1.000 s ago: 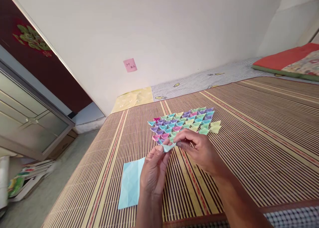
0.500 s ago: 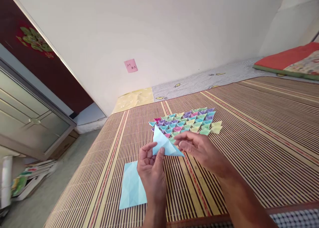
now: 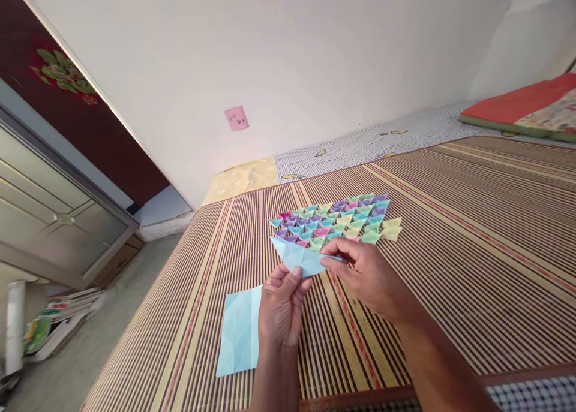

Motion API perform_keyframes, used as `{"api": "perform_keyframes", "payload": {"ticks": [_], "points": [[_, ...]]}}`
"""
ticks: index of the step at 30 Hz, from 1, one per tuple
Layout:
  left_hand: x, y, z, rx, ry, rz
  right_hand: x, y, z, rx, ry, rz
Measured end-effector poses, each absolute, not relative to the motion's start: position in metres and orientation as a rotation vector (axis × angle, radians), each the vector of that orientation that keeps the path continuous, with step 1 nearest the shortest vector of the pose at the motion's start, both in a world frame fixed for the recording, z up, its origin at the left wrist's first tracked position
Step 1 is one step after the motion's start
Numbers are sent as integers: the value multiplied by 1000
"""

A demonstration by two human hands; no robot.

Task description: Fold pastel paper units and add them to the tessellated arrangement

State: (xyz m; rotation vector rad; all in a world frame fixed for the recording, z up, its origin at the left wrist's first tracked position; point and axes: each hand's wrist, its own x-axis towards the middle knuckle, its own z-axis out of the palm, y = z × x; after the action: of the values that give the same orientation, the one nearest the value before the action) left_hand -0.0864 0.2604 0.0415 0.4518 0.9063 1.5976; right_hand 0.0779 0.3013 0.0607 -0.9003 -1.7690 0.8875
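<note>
A light blue folded paper [image 3: 299, 257], long and pointed at its left end, is held up between both hands over the mat. My left hand [image 3: 283, 298] pinches its lower edge, thumb in front and fingers behind. At the paper's right end my right hand [image 3: 355, 265] is closed, thumb and fingers gripping the tip. A creased light blue sheet [image 3: 238, 331] lies flat on the mat, partly behind my left wrist. Just beyond the hands sit rows of small folded paper boats [image 3: 321, 232] in purple, blue, green, pink and yellow.
The striped bamboo mat [image 3: 450, 220] covers the bed. A folded red quilt [image 3: 517, 103] lies at the far right. Behind stands a white wall with a pink note [image 3: 236, 118]. Left of the bed edge are the floor, a glass-panelled door [image 3: 58, 208] and stacked papers [image 3: 58, 322].
My left hand has turned the folded paper, so its upper point now aims left. My right hand, apart from the paper before, has closed on its right end.
</note>
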Motion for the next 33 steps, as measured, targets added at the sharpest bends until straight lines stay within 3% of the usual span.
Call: {"api": "perform_keyframes", "payload": {"ticks": [4,18,24,33], "points": [[-88,260,40,507,901,1656,89,303,61,-922,-1784,965],[-88,255,35,825,911,1352,82,299,67,-811,-1620,1156],[-88,258,35,815,931,1427,81,297,65,-831,-1721,1227],[-72,255,38,716,863,1569,57,299,54,-914,-1757,587]]}}
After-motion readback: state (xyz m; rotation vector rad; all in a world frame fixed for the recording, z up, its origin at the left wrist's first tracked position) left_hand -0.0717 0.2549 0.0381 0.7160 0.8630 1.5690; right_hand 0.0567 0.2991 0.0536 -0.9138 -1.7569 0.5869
